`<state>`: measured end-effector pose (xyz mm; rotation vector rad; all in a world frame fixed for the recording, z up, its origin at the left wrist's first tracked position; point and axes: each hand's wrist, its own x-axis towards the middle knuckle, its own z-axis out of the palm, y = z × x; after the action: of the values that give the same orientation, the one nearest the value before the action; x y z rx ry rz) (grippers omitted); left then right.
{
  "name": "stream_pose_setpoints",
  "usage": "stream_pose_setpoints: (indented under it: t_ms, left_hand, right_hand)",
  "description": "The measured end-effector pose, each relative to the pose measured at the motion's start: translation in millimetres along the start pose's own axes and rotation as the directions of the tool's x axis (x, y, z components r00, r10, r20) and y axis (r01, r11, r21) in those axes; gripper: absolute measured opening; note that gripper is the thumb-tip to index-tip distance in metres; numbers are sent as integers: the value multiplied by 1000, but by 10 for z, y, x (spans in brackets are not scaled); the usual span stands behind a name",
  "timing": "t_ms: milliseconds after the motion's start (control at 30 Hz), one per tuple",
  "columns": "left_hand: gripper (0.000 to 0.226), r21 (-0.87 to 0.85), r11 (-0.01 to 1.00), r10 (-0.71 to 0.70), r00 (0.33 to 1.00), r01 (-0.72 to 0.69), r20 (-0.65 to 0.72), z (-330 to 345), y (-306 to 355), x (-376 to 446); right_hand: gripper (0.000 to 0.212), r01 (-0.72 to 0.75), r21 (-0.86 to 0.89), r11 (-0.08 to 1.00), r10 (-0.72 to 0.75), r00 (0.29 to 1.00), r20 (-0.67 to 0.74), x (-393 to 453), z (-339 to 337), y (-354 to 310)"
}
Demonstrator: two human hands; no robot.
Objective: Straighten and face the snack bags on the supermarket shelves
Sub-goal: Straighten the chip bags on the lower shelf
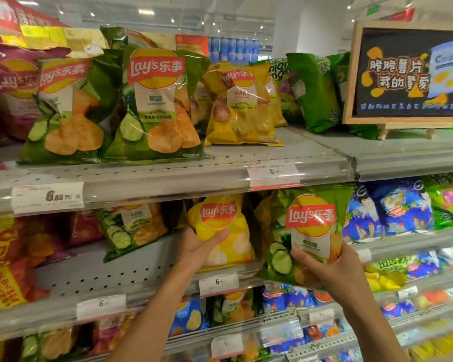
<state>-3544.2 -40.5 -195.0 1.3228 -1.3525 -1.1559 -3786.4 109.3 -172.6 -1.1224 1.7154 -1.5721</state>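
Right, on the second shelf [141, 270] my left hand [194, 246] grips the yellow bag [220, 231] and my right hand [322, 267] the green bag [306, 231]; both look light, crinkly, crushable, so I'd hold the lower edges

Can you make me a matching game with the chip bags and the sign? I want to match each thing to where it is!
Things:
1. yellow bag
2. green cucumber bag
3. chalkboard sign
4. purple bag

Places:
A. top shelf, far right
B. held by the right hand
C. top shelf, far left
D. held by the left hand

Pairs: 1-D, 2-B, 3-A, 4-C
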Motion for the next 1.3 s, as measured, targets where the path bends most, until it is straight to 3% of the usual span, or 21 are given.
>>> stream_pose_setpoints:
  t_ms: [133, 300, 500, 700, 767, 933, 1100, 1300]
  left_hand:
    - [59, 60, 996, 56, 997, -59, 49, -86, 6, -42]
    - [93, 258, 961, 94, 995, -97, 24, -526, -40, -248]
    - [72, 597, 797, 181, 979, -93, -90, -1369, -250, -546]
    - [50, 839, 526, 287, 958, -138, -22, -2121, -374, -783]
    - [42, 868, 476, 258, 966, -140, 14, -2299, -405, -812]
    - [19, 845, 491, 303, 951, -212, 62, -2454, -471, -804]
    - [19, 847, 488, 365, 931, -213, 23, -2423, -518, -807]
    - [21, 847, 484, 399, 917, -220, 11, -2392, -538, -813]
  right_hand:
    - [74, 25, -7, 1000, -24, 999, 46, -69, 161, -72]
    - [74, 22, 21, 1000, -25, 989, 145, -192, 534, -120]
    - [65, 16, 33, 999, -23, 970, 240, -428, 1206, -163]
    - [56, 90, -57, 994, -71, 958, 276, -528, 1984, -317]
    - [61, 101, -63, 993, -79, 956, 281, -537, 2213, -373]
    - [69, 151, -79, 985, -129, 965, 228, -494, 2656, -449]
    - [73, 145, -87, 986, -124, 970, 210, -349, 2827, -408]
    - [72, 124, -118, 985, -75, 934, 350, -287, 2952, -292]
